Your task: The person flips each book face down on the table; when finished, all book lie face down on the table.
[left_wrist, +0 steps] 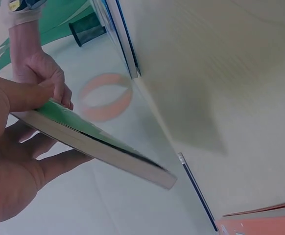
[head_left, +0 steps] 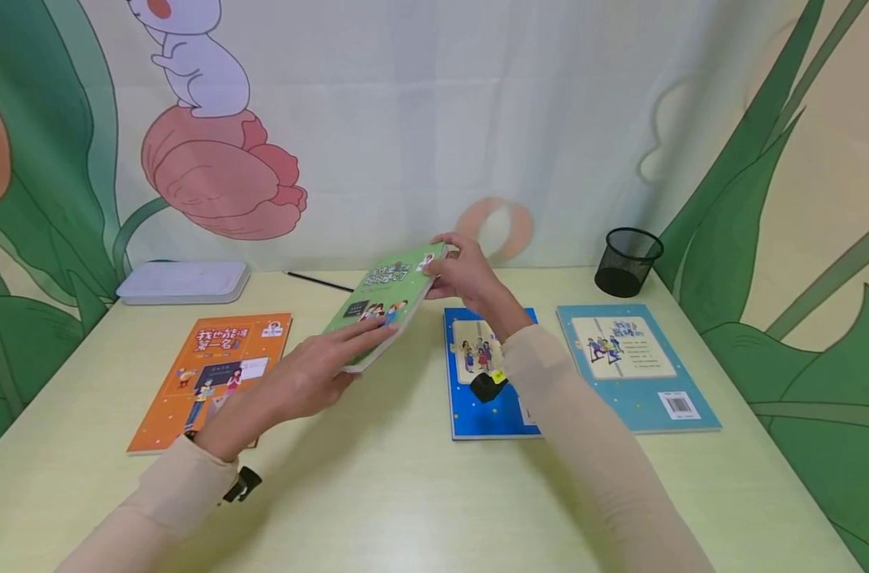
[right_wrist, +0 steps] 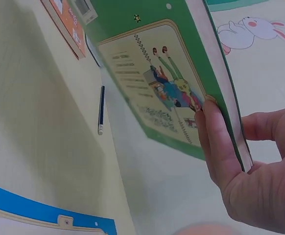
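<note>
A green book [head_left: 381,288] is held tilted above the middle of the table by both hands. My left hand [head_left: 311,368] grips its near lower edge, thumb on one side and fingers on the other, as the left wrist view shows. At the far upper corner my right hand [head_left: 465,273] pinches the book between thumb and fingers. In the right wrist view the book's back cover [right_wrist: 154,73] shows a picture panel. Below and left of it lies an orange book [head_left: 216,358]. A blue book [head_left: 470,414] rests under my right forearm, partly hidden by it.
A teal book [head_left: 638,370] lies on the right of the table [head_left: 377,493]. At the back stand a black mesh pen cup [head_left: 628,263] on the right and a pale pencil case [head_left: 184,282] on the left. A dark pencil [head_left: 318,281] lies behind the green book.
</note>
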Demonstrator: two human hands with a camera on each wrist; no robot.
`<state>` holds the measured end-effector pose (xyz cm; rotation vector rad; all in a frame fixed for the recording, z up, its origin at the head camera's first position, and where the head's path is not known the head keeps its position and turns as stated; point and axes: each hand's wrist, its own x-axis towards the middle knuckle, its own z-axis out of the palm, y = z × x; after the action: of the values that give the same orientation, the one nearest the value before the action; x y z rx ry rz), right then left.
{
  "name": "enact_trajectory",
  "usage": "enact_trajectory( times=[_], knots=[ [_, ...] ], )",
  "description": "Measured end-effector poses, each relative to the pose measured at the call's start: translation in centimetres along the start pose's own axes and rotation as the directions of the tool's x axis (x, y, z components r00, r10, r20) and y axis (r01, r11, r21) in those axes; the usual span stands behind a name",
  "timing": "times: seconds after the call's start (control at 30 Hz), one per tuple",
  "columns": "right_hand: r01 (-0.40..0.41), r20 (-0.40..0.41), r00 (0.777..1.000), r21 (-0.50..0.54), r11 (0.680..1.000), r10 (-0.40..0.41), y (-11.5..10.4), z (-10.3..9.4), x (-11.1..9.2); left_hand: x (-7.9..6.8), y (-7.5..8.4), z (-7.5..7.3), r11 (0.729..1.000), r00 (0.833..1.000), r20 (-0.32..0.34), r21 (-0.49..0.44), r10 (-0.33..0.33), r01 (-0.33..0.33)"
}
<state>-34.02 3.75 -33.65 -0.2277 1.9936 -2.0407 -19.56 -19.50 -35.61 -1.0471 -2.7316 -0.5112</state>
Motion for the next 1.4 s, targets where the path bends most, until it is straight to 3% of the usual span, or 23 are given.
enact_trajectory(
  times=[0.17,0.37,0.67,0.9,1.07,1.23,1.4],
  knots=[
    [-0.001,-0.018,1.000,-0.074,0.997,0.000,-0.5,0.1,-0.2,-0.2,-0.1,-0.1,0.999,1.000,0.003,-0.033,-0.023,0.023],
    [-0.012,-0.036,0.999,-0.118,0.993,0.007,-0.6,0.0,-0.3,0.0,-0.4,-0.1,0.996,0.999,-0.046,-0.089,-0.014,0.010],
    [-0.028,-0.059,0.998,-0.131,0.991,0.020,-0.9,0.1,-0.4,0.3,-0.7,-0.3,0.989,0.989,-0.129,-0.132,-0.078,0.061],
    [-0.039,-0.103,0.994,-0.143,0.989,0.024,-0.9,0.3,-0.4,0.3,-1.2,-0.1,0.985,0.982,-0.176,-0.168,-0.072,0.042],
    [-0.024,-0.116,0.993,-0.144,0.989,0.007,-1.1,0.2,-0.6,0.2,-1.5,0.1,0.979,0.970,-0.235,-0.202,-0.061,0.013],
    [0.010,-0.071,0.997,-0.141,0.990,-0.020,-1.4,0.2,-0.9,0.1,-1.6,0.1,0.967,0.951,-0.301,-0.253,-0.073,-0.006],
    [0.042,-0.044,0.998,-0.126,0.991,-0.048,-1.6,0.4,-1.1,0.0,-1.8,0.3,0.945,0.934,-0.333,-0.326,-0.127,0.012]
  ],
)
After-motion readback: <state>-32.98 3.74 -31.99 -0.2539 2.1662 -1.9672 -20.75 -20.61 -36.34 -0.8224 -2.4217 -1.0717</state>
